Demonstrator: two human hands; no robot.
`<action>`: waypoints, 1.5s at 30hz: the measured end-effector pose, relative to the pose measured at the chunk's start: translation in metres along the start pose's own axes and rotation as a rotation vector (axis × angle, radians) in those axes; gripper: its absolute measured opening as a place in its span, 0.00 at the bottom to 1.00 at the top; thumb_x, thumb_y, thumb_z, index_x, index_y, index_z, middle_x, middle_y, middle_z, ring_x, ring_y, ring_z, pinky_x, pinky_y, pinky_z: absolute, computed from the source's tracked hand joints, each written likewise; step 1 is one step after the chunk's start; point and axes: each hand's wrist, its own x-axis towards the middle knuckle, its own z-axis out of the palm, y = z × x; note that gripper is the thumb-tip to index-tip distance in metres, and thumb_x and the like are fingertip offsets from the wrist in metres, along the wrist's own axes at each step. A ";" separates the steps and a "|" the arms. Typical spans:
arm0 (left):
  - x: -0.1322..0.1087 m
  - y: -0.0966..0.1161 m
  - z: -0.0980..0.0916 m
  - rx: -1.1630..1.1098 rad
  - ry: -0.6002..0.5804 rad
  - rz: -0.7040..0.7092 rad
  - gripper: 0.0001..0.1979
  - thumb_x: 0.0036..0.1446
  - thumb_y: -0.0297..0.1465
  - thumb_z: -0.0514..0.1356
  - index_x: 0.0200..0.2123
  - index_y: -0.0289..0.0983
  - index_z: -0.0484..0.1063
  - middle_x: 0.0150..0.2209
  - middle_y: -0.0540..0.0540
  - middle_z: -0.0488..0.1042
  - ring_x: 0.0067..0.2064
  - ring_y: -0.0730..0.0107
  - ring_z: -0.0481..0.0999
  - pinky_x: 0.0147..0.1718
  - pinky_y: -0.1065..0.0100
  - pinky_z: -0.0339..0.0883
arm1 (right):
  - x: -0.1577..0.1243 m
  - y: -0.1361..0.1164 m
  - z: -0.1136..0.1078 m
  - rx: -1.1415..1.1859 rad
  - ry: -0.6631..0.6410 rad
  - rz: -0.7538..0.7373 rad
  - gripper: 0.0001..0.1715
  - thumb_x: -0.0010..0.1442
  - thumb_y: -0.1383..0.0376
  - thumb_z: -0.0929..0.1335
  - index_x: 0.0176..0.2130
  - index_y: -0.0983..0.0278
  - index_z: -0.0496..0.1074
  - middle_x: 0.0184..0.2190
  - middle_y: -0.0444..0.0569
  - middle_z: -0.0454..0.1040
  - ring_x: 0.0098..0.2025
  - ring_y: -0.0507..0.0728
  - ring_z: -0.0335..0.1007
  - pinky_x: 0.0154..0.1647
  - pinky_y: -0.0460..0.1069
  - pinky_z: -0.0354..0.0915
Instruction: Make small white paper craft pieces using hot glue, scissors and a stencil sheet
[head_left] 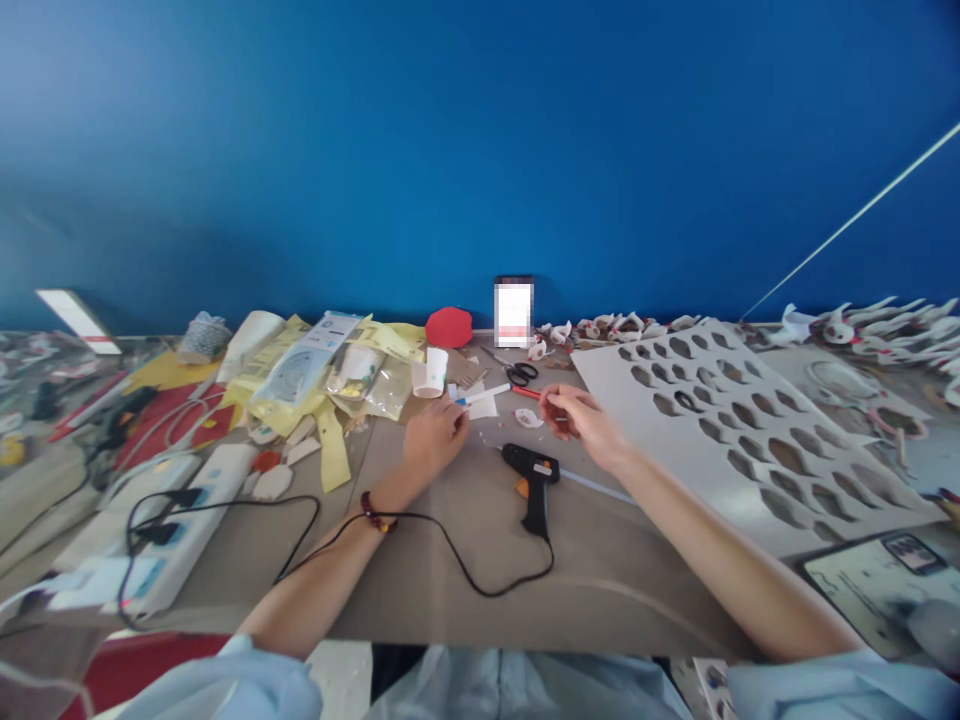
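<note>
"Any words you can read on this counter (465,570)?"

"Not one, nor any number."

"What about the pale blue packet (307,362)?"

"It has print and a round drawing, but the letters are too small and soft."

"And the yellow wrapper (396,342)?"

"Dark marks, too blurred to spell out."

"The upright screen (514,312) by the wall?"

"Blocked out in coarse squares."

"The glue gun (537,480)?"

"A small pale label on its body, too tiny to read."

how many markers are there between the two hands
2: a red marker at the fingertips of the right hand, and a white marker, blue at one end, beside the left hand. Others may be hidden.
</note>
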 end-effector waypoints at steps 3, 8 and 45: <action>0.000 -0.002 0.001 0.034 -0.013 0.030 0.11 0.60 0.32 0.52 0.32 0.39 0.74 0.35 0.45 0.75 0.38 0.64 0.74 0.28 0.68 0.58 | 0.000 0.000 0.000 -0.035 0.003 0.009 0.11 0.55 0.59 0.63 0.29 0.64 0.66 0.24 0.42 0.66 0.20 0.47 0.56 0.19 0.44 0.49; -0.001 -0.005 0.001 0.000 0.013 0.048 0.12 0.60 0.28 0.52 0.43 0.42 0.73 0.42 0.47 0.76 0.42 0.64 0.74 0.31 0.68 0.60 | 0.000 0.004 -0.002 -0.094 -0.013 -0.001 0.10 0.56 0.59 0.63 0.30 0.63 0.67 0.26 0.43 0.68 0.22 0.48 0.57 0.20 0.44 0.51; 0.006 -0.028 0.015 -0.041 0.250 -0.070 0.12 0.62 0.32 0.52 0.43 0.42 0.74 0.44 0.47 0.75 0.39 0.67 0.75 0.30 0.69 0.64 | -0.009 -0.010 -0.006 -0.487 0.085 -0.122 0.15 0.55 0.54 0.66 0.34 0.63 0.74 0.29 0.48 0.76 0.29 0.53 0.68 0.28 0.47 0.61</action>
